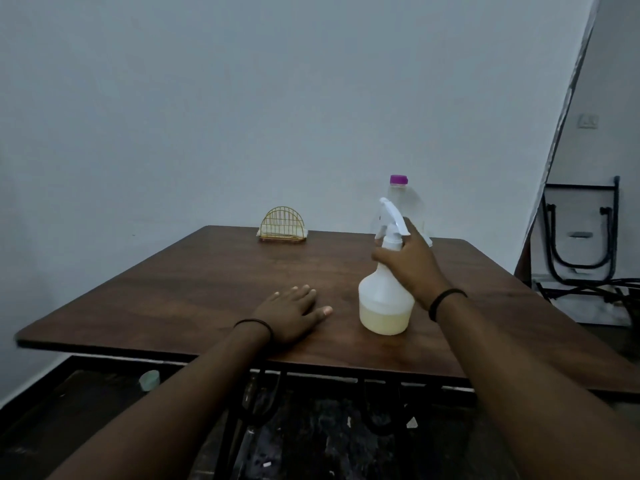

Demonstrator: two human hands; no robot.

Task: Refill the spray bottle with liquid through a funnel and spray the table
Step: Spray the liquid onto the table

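Presently: one sprayer (384,299), one jug (401,209), one wire rack (283,225), two hands. Right hand (410,263) wraps the sprayer's neck below the white trigger head; left hand (291,315) lies flat on the desk (194,289), fingers spread. Sprayer stands upright at 3 o'clock of the left hand, translucent white, pale yellow liquid in its base. Clear jug, purple cap, stands directly behind at 12 o'clock; rack at 11.

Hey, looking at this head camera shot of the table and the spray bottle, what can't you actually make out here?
Head view, hidden or unclear:
- Spray bottle trigger: the right hand wraps the neck, so any finger on it is hidden.
- Clear jug with purple cap: its lower part sits behind hand and sprayer; liquid level unreadable.
- Funnel: none visible.
- Gold wire holder: contents too small.
- Left hand palm: pressed flat against the table.
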